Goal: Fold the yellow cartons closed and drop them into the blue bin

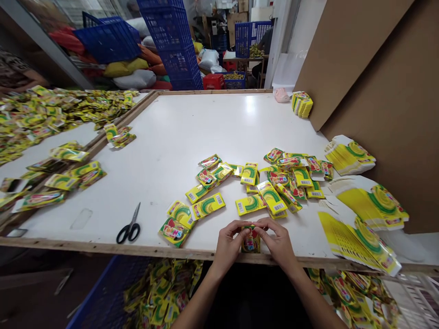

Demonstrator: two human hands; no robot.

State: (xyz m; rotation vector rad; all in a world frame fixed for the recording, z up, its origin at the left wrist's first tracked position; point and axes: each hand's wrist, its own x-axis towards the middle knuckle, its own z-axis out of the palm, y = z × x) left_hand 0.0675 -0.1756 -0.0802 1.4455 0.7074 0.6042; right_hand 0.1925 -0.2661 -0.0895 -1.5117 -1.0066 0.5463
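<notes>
My left hand (232, 243) and my right hand (275, 237) are closed on a small yellow, green and red carton (251, 241) at the table's front edge. The carton is upright between them, its colourful lettering facing me, and fingers of both hands meet at its top end. My fingers partly cover that end, so I cannot tell whether its flap is closed. Just beyond my hands lie several similar cartons (270, 197), loosely heaped. More cartons (175, 232) lie to the left. At the right are fanned stacks of flat carton blanks (360, 242).
Black-handled scissors (128, 230) lie left of my hands. A wooden strip (92, 148) divides the white table (192, 119); a large pile of packets (51, 112) is beyond it. Below the edge stands a blue crate (99, 292) with packets. Cardboard (387, 91) leans at the right.
</notes>
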